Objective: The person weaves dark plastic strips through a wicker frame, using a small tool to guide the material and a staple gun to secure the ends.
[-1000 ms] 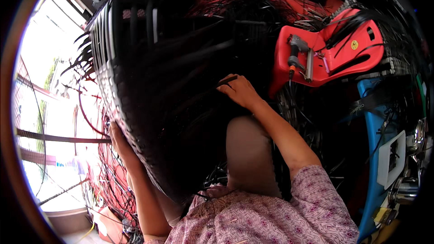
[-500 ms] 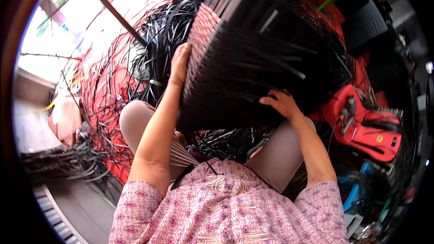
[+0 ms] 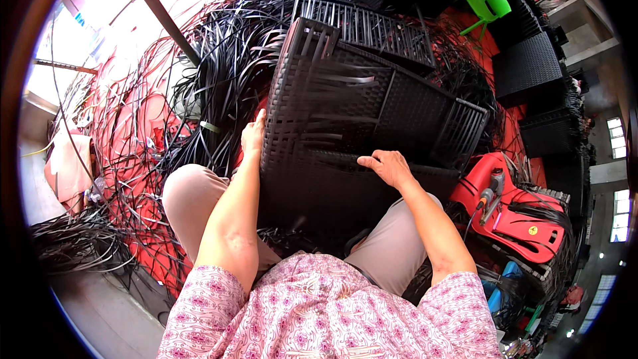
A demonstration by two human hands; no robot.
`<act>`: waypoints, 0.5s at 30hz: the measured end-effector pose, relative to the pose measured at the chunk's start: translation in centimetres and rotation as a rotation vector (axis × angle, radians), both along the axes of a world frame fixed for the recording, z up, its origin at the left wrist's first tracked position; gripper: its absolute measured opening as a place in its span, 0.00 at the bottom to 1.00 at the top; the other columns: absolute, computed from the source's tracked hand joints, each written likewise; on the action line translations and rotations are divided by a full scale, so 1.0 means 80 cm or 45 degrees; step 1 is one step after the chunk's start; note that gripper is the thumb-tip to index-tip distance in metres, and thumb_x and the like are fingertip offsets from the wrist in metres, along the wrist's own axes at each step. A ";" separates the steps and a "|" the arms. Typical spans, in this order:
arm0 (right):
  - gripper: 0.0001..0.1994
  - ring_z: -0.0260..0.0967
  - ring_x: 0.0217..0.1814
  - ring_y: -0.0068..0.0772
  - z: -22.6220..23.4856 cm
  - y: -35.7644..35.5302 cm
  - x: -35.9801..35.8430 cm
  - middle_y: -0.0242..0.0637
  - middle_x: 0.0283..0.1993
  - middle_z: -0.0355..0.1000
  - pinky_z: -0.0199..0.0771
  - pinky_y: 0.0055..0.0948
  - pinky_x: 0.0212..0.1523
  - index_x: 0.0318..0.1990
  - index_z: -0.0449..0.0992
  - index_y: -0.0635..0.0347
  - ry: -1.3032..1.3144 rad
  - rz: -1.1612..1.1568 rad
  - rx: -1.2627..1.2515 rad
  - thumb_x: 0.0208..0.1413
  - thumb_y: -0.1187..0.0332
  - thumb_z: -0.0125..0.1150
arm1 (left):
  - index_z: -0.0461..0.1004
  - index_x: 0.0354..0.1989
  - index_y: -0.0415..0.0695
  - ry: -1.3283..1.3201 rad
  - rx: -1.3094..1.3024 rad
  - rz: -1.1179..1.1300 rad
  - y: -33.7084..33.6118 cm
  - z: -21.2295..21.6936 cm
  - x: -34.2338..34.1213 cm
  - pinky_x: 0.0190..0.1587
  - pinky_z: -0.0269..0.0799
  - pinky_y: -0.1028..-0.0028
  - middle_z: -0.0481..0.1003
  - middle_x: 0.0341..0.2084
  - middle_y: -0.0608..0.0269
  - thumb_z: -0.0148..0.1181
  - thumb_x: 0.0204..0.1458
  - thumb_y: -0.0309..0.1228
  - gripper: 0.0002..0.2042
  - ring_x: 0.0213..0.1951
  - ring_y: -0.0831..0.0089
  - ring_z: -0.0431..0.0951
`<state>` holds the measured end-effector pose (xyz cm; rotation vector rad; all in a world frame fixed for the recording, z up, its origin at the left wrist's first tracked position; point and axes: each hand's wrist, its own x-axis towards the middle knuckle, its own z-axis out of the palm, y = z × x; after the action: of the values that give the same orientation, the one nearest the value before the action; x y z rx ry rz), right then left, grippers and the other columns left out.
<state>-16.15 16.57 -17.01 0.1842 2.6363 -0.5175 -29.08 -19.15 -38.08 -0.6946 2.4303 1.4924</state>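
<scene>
Woven frame [image 3: 415, 113]: betw. knees | L hand [image 3: 252, 134] along its L edge; fingertips hidden, grip can't tell | R hand [image 3: 391, 167] half-curled at near rim; can't tell if pinching | walls mostly woven; loose ends [image 3: 355, 80] stick out, slats [image 3: 462, 126] bare, so prob. unfinished | nail gun [image 3: 490, 196] on red chair [image 3: 508, 223], R; strip pile [image 3: 229, 60], L

There are two grips [image 3: 252, 136] [image 3: 393, 167] and one green chair [image 3: 492, 5].

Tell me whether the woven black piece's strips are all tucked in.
No, some are out: loose strips jut across the woven black piece.
</scene>
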 end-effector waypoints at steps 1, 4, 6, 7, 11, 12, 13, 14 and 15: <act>0.40 0.76 0.49 0.57 -0.005 0.004 -0.005 0.54 0.37 0.80 0.72 0.48 0.55 0.37 0.83 0.64 0.003 -0.015 0.006 0.54 0.28 0.52 | 0.81 0.41 0.33 -0.140 0.027 0.013 0.005 0.003 -0.001 0.52 0.70 0.54 0.80 0.40 0.37 0.48 0.50 0.73 0.45 0.48 0.45 0.79; 0.40 0.76 0.48 0.57 -0.028 -0.044 -0.019 0.54 0.38 0.80 0.72 0.48 0.54 0.38 0.83 0.65 0.025 0.108 -0.094 0.54 0.28 0.53 | 0.80 0.50 0.38 -0.250 0.581 0.255 -0.108 -0.076 0.014 0.53 0.71 0.56 0.82 0.43 0.45 0.47 0.51 0.74 0.45 0.49 0.51 0.80; 0.38 0.77 0.47 0.58 -0.021 -0.004 -0.015 0.54 0.38 0.80 0.73 0.47 0.54 0.36 0.83 0.64 0.041 0.043 0.026 0.53 0.30 0.56 | 0.74 0.61 0.42 -0.515 1.088 0.139 -0.020 -0.020 0.018 0.54 0.72 0.56 0.80 0.51 0.53 0.48 0.52 0.74 0.46 0.51 0.56 0.80; 0.35 0.77 0.45 0.57 -0.013 -0.014 -0.021 0.54 0.36 0.80 0.73 0.47 0.53 0.32 0.84 0.63 0.076 0.037 0.003 0.53 0.32 0.58 | 0.68 0.66 0.42 -0.430 1.230 0.109 -0.040 -0.011 0.026 0.61 0.65 0.59 0.72 0.59 0.53 0.49 0.53 0.72 0.46 0.59 0.58 0.72; 0.35 0.78 0.41 0.54 0.000 -0.002 -0.055 0.51 0.32 0.79 0.76 0.45 0.50 0.30 0.84 0.61 0.286 -0.024 0.038 0.51 0.31 0.59 | 0.57 0.74 0.46 -0.312 1.837 0.069 -0.005 0.065 0.036 0.76 0.32 0.52 0.53 0.74 0.61 0.35 0.67 0.58 0.35 0.75 0.60 0.46; 0.36 0.78 0.40 0.54 0.004 -0.003 -0.066 0.50 0.32 0.79 0.76 0.45 0.50 0.30 0.84 0.61 0.304 -0.036 0.047 0.50 0.30 0.58 | 0.59 0.72 0.45 -0.262 1.828 0.117 0.001 0.071 0.029 0.74 0.39 0.54 0.57 0.72 0.61 0.40 0.65 0.59 0.36 0.73 0.61 0.51; 0.36 0.78 0.40 0.54 0.006 0.000 -0.078 0.50 0.31 0.79 0.76 0.45 0.49 0.29 0.84 0.61 0.322 -0.056 0.068 0.50 0.29 0.58 | 0.61 0.71 0.45 -0.219 1.829 0.154 0.011 0.070 0.017 0.71 0.47 0.57 0.61 0.69 0.62 0.46 0.62 0.61 0.37 0.70 0.63 0.56; 0.37 0.79 0.40 0.53 0.006 0.005 -0.088 0.50 0.31 0.79 0.76 0.45 0.48 0.29 0.85 0.60 0.325 -0.071 0.086 0.49 0.28 0.57 | 0.63 0.69 0.45 -0.182 1.829 0.194 0.019 0.064 0.007 0.69 0.54 0.59 0.65 0.66 0.62 0.51 0.59 0.62 0.38 0.67 0.64 0.61; 0.37 0.79 0.39 0.53 0.008 0.011 -0.098 0.49 0.30 0.79 0.76 0.45 0.47 0.29 0.85 0.59 0.323 -0.077 0.100 0.49 0.28 0.58 | 0.65 0.68 0.44 -0.147 1.830 0.232 0.022 0.056 -0.005 0.67 0.61 0.61 0.69 0.64 0.62 0.56 0.57 0.64 0.40 0.64 0.65 0.66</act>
<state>-24.03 17.46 -16.39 0.2372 2.9085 -0.4856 -29.48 -17.35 -33.57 -0.5592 0.7090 2.5138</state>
